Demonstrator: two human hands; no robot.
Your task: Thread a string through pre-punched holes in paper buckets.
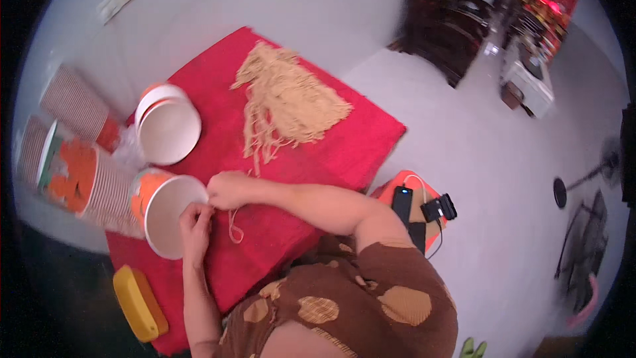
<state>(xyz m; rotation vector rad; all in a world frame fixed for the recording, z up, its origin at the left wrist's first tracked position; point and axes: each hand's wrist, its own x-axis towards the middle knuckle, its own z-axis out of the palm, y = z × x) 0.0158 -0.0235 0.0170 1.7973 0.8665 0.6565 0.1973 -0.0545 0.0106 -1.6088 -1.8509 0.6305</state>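
Note:
A white-lined paper bucket (pixel 173 215) with an orange outside lies tipped on the red cloth, its mouth facing me. At the right side of its rim my two hands meet. My left hand (pixel 195 224) is closed in a pinch against the rim; what is between its fingertips is too small to make out. My right hand (pixel 229 189) comes in from the right, fingers closed on a thin tan cord, and a loop of that cord (pixel 235 229) dangles below it. Farther off on the cloth lies a spread bundle of tan cords (pixel 291 96).
Two more white-lined buckets (pixel 169 131) rest behind, with long nested bucket stacks (pixel 109 189) at left. A yellow tray (pixel 138 303) sits at the near left of the red cloth (pixel 344 152). Black electronic devices (pixel 402 202) lie on an orange stool (pixel 384 191) beside my right arm.

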